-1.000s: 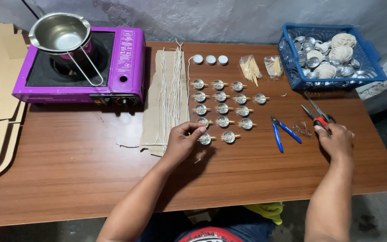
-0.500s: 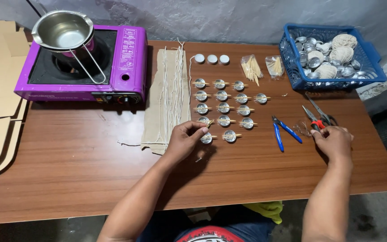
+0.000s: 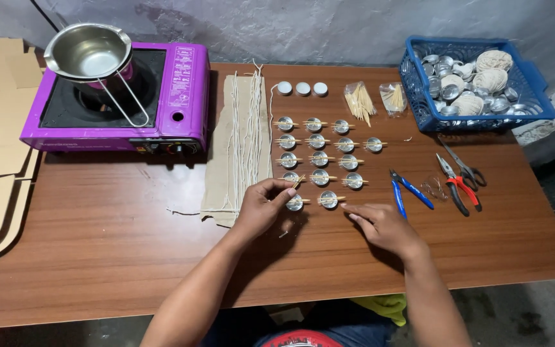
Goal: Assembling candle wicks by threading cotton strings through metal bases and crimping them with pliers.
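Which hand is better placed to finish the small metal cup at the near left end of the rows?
Probably left. The left hand has its fingers on thin sticks right over that cup. The right hand lies flat on the table, beside the neighbouring cup.

Sixteen tealight cups (image 3: 320,159) with sticks, three without (image 3: 302,88); two pliers (image 3: 457,184).

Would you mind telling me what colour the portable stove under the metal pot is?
The portable stove is bright purple with a black top, seen in the head view.

Candle-making workbench: stove (image 3: 120,96), wicks (image 3: 244,138), pliers (image 3: 458,187)
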